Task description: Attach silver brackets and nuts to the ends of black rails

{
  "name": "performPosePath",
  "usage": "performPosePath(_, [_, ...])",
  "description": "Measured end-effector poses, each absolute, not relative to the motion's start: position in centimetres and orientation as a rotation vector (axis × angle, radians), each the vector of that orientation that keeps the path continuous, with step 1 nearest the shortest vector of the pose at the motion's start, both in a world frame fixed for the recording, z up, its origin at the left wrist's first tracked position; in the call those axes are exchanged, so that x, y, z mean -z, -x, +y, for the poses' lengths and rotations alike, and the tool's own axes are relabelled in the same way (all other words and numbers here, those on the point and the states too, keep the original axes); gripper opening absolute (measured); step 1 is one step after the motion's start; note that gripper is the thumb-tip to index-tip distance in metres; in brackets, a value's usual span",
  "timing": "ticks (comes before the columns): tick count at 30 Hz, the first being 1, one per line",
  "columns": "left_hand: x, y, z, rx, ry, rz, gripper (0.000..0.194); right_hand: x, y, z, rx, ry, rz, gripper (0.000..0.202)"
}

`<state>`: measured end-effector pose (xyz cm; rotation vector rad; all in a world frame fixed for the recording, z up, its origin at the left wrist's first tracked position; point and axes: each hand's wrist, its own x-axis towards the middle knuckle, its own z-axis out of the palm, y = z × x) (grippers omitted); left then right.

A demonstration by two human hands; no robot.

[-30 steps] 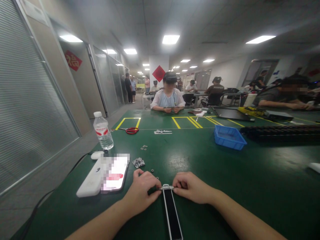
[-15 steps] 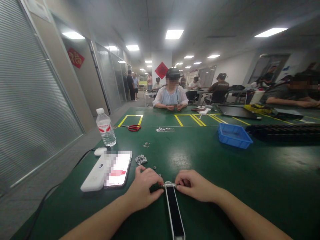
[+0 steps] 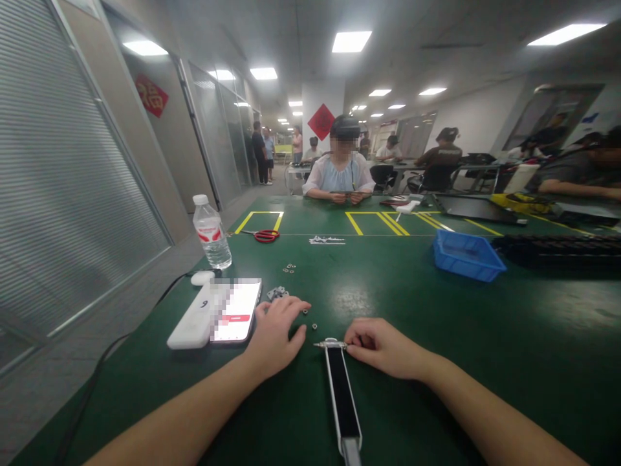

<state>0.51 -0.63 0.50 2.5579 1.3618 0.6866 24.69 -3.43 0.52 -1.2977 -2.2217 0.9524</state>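
A long narrow bar [image 3: 343, 395] with silver edges and a black face lies in front of me. Across its far end runs a thin metal pin [image 3: 320, 345], whose pointed end sticks out to the left. My right hand [image 3: 383, 349] pinches the pin's right end, thumb and forefinger together. To the left, my left hand [image 3: 276, 333] is off the bar with fingers apart, holding nothing. Its fingertips hover by two small metal nuts [image 3: 314, 327]. Just beyond it sits a pile of grey metal pieces [image 3: 275, 293], partly hidden by the hand.
A phone [image 3: 237, 310], a white power bank [image 3: 191, 320] and a water bottle [image 3: 212, 236] stand left. Farther off lie small rings [image 3: 290, 267], red scissors [image 3: 264, 235], white strips [image 3: 327, 240] and a blue tray [image 3: 466, 259]. A person [image 3: 339, 171] sits opposite.
My left hand has let go of the pin's left end and moved left and away from me, its fingers spreading. My right hand stays on the pin. The view has tilted slightly.
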Motion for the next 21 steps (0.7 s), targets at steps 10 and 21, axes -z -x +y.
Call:
performPosePath(10, [-0.3, 1.8, 2.2, -0.686, -2.580, 1.747, 0.049, -0.8, -24.6, -3.5, -0.940, 1.326, -2.243, 0.007])
performPosePath(21, [-0.7, 2.3, 2.2, -0.460, -2.621, 1.797, 0.056, -0.4, -24.8, -3.5, -0.967, 1.328, -2.228, 0.008])
